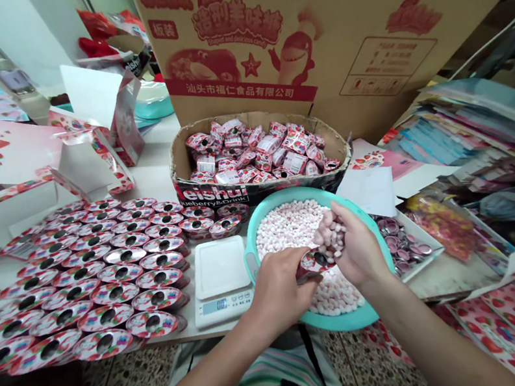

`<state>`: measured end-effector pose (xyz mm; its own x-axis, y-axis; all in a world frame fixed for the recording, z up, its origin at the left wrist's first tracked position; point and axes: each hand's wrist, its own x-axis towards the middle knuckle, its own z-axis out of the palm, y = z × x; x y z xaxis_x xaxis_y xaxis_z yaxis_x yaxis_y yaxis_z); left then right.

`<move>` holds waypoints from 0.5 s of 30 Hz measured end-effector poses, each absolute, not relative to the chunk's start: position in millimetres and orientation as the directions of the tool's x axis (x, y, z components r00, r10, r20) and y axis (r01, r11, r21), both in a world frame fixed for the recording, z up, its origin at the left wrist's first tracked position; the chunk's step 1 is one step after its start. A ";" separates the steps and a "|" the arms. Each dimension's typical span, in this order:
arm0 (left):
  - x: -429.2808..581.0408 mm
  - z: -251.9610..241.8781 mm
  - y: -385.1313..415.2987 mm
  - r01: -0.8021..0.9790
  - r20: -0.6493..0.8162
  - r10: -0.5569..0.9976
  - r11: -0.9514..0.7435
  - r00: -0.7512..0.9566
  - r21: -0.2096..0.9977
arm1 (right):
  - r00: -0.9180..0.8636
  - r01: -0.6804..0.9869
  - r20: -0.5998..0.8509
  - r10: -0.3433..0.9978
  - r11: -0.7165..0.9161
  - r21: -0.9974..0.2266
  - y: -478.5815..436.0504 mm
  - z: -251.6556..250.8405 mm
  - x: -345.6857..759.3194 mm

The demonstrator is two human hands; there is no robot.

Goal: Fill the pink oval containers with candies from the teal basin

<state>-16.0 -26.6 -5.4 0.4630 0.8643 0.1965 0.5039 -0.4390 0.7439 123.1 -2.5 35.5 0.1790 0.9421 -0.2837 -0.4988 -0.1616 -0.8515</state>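
Over a turquoise basin [377, 225] full of small pale pink candies [287, 224], my left hand [277, 285] grips a small strawberry-printed candy box [312, 261], its round dark hole facing up. Close beside that hole, my right hand [360, 245] is cupped around a handful of the candies [331, 233]. Left of the basin lies a white digital scale [221, 268] with a bare plate and a display that seems to read 0.0. Rows of similar holed boxes [99, 279] stand upright on the table farther left.
A cut-down carton [266, 188] heaped with small printed boxes sits behind the basin, before a large brown carton [231, 33]. On the right are a tray of small round purplish pieces [401, 241] and stacked printed sheets [471, 144]. Opened pink display boxes [98, 160] stand back left.
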 end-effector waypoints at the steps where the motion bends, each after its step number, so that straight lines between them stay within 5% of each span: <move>1: -16.2 -5.7 -26.6 0.500 0.201 0.864 -0.441 0.462 0.745 | 0.179 -0.497 -0.285 0.942 -0.164 -0.852 -2.4 35.5 122.6; 15: -14.7 -9.9 -26.5 0.455 0.170 0.879 -0.386 0.446 0.803 | 0.146 -0.458 -0.196 0.970 -0.109 -0.882 -0.5 33.5 120.7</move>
<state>-14.7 -26.5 -9.9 0.4457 0.8788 0.1703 0.4546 -0.3861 0.8027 120.7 -0.5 33.5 0.1463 0.9697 -0.1959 -0.4581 -0.1091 -0.8822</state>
